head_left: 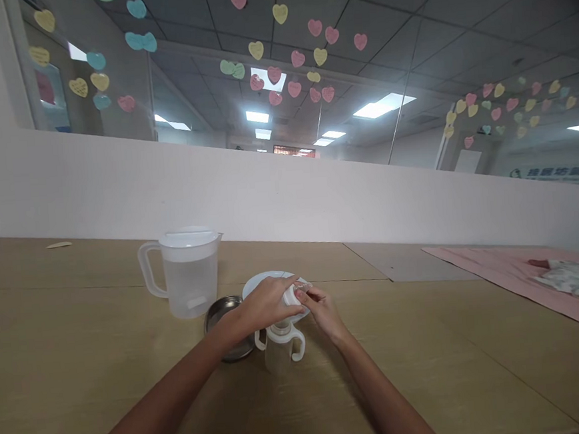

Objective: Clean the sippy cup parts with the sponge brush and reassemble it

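Note:
A clear baby cup with two white handles (281, 347) stands on the wooden table (81, 367) in front of me. My left hand (266, 304) is closed over its white cap (293, 292) from the left. My right hand (321, 308) pinches the same cap from the right, fingers curled. Both hands meet just above the cup. Behind them lies a pale blue plate (259, 283), partly hidden by my hands. A small steel bowl (224, 316) sits left of the cup, under my left wrist.
A clear plastic jug with a white lid and handle (186, 272) stands at the back left, holding water. A pink cloth (514, 273) with packets (575, 278) on it lies at the right. A white partition wall (288, 197) runs behind the table.

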Demonstrator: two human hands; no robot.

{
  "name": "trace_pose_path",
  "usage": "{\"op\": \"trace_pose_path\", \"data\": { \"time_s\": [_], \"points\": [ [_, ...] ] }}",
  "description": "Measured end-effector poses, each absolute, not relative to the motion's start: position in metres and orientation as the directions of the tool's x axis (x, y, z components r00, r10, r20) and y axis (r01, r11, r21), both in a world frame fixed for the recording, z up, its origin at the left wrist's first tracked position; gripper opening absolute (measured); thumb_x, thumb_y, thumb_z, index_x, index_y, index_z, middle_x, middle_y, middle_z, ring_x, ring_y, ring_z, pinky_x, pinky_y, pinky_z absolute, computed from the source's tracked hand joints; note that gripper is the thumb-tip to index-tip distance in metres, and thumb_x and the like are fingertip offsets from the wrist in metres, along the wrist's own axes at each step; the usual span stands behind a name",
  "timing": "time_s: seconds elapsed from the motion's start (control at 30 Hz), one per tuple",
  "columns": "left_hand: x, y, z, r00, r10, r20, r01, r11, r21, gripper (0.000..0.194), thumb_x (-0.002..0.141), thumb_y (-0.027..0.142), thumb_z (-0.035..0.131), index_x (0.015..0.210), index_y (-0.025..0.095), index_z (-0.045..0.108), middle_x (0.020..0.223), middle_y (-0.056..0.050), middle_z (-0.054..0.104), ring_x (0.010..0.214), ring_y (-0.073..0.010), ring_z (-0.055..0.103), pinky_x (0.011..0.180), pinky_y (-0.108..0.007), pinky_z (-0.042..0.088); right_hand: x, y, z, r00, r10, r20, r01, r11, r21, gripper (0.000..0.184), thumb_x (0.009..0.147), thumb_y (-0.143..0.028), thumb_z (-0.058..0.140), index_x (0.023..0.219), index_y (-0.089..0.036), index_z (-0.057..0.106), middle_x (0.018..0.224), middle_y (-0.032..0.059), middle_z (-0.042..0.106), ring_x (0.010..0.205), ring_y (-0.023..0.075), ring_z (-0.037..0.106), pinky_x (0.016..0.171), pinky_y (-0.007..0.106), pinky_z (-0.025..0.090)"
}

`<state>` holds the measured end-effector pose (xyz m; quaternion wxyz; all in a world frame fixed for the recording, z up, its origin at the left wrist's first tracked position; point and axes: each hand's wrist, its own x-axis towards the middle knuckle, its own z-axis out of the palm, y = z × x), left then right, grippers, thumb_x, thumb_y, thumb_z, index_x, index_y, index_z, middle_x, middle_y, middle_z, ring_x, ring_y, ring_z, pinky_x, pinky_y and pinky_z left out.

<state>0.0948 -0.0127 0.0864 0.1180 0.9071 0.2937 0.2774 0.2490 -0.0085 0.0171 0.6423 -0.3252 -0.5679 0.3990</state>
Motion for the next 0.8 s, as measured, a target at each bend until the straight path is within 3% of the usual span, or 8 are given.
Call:
{"op": "trace_pose_path", "data": {
  "time_s": [0.23,0.33,0.4,0.47,0.53,0.6,0.7,0.8],
  "points": [
    [0.081,-0.010,0.103,0.758,0.546,0.357,0.305,-0.780,0.546,0.058,0.067,0.045,0.062,0.118,0.018,0.054,0.104,-0.005,0.064,0.090,-0.0208,0.057,0.071,-0.024,0.043,0.256,-0.007,0.018,-0.076,0.926,0.370,-0.340,0.325,-0.883,0.029,0.065,-0.041,0.069,0.082,-0.018,0.069,0.079,0.0038,0.066,0.068,0.0146,0.057,0.062,0.026,0.045],
    [0.072,0.000,0.104,0.779,0.556,0.290,0.285,-0.725,0.627,0.061,0.073,0.047,0.055,0.125,0.017,0.046,0.105,-0.005,0.063,0.088,-0.0188,0.058,0.071,-0.025,0.043,0.259,-0.008,0.021,-0.154,0.933,0.326,-0.366,0.253,-0.896,0.035,0.071,-0.048,0.061,0.088,-0.018,0.065,0.078,0.0051,0.065,0.064,0.0150,0.058,0.062,0.029,0.045],
    [0.066,0.010,0.100,0.736,0.619,0.274,0.387,-0.717,0.581,0.059,0.076,0.049,0.051,0.125,0.017,0.046,0.108,-0.006,0.062,0.091,-0.0202,0.057,0.074,-0.027,0.044,0.261,-0.005,0.019,-0.148,0.943,0.298,-0.223,0.261,-0.939,0.040,0.074,-0.052,0.054,0.092,-0.017,0.063,0.078,0.0059,0.066,0.065,0.0168,0.059,0.064,0.031,0.045],
    [0.061,0.021,0.091,0.651,0.710,0.268,0.574,-0.692,0.437,0.058,0.075,0.050,0.051,0.121,0.016,0.050,0.113,-0.010,0.060,0.097,-0.0240,0.055,0.079,-0.031,0.042,0.261,-0.001,0.012,-0.078,0.939,0.335,0.110,0.342,-0.933,0.040,0.076,-0.053,0.051,0.086,-0.016,0.064,0.076,0.0066,0.065,0.070,0.0192,0.059,0.068,0.033,0.044],
    [0.058,0.031,0.079,0.592,0.778,0.210,0.725,-0.628,0.284,0.054,0.074,0.049,0.051,0.116,0.014,0.054,0.113,-0.014,0.060,0.098,-0.0269,0.056,0.080,-0.033,0.041,0.261,0.004,0.003,-0.010,0.885,0.466,0.503,0.407,-0.763,0.039,0.076,-0.051,0.052,0.075,-0.015,0.066,0.079,0.0090,0.065,0.080,0.0221,0.057,0.076,0.035,0.041],
    [0.057,0.038,0.067,0.579,0.807,0.121,0.786,-0.591,0.183,0.047,0.075,0.049,0.049,0.104,0.013,0.061,0.100,-0.014,0.065,0.088,-0.0268,0.059,0.073,-0.033,0.043,0.260,0.009,-0.007,-0.008,0.811,0.586,0.761,0.385,-0.522,0.037,0.075,-0.049,0.054,0.070,-0.016,0.068,0.092,0.0124,0.064,0.094,0.0251,0.053,0.086,0.038,0.035],
    [0.058,0.043,0.055,0.595,0.796,0.111,0.787,-0.605,0.120,0.042,0.075,0.051,0.047,0.085,0.015,0.065,0.083,-0.011,0.068,0.076,-0.0253,0.060,0.066,-0.033,0.043,0.260,0.011,-0.016,-0.029,0.779,0.626,0.892,0.303,-0.335,0.035,0.076,-0.048,0.054,0.071,-0.018,0.071,0.104,0.0143,0.061,0.105,0.0265,0.048,0.092,0.039,0.029],
    [0.059,0.044,0.050,0.616,0.773,0.154,0.767,-0.633,0.107,0.042,0.076,0.051,0.046,0.081,0.015,0.066,0.084,-0.012,0.067,0.082,-0.0264,0.059,0.073,-0.035,0.041,0.260,0.007,-0.013,-0.007,0.750,0.661,0.905,0.286,-0.316,0.040,0.082,-0.048,0.045,0.077,-0.018,0.071,0.103,0.0145,0.061,0.103,0.0255,0.049,0.090,0.038,0.029]
  ]
}}
